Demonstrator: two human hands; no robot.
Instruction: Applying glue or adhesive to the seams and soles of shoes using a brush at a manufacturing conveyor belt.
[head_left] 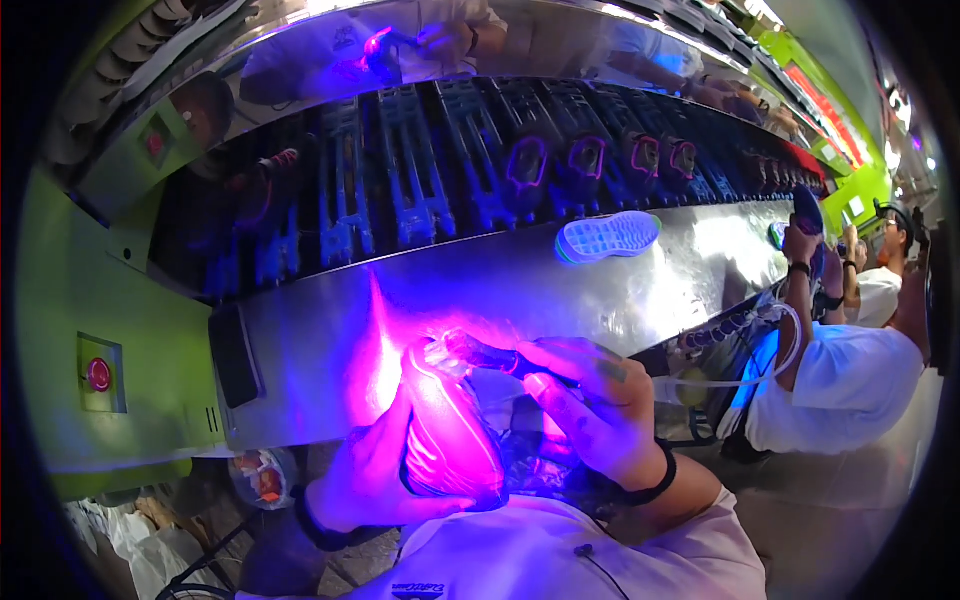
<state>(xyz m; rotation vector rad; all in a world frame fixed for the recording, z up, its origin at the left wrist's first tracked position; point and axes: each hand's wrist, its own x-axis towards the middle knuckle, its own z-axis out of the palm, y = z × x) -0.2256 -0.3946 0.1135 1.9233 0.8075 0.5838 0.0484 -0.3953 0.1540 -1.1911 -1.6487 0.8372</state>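
My left hand (365, 470) grips a shoe (445, 435) from below, close to my chest, its body glowing pink under violet light. My right hand (595, 400) holds a slim dark brush-like tool (485, 352) whose tip touches the shoe's upper end. A thin white hose (740, 378) runs from beside my right hand off to the right.
A shiny metal ledge (500, 290) lies in front of me, with a white shoe sole (607, 237) lying on it. Behind it a conveyor (450, 170) carries dark racks with shoes. Green machine housing with a red button (98, 374) stands left. Co-workers in white shirts (840, 375) work at right.
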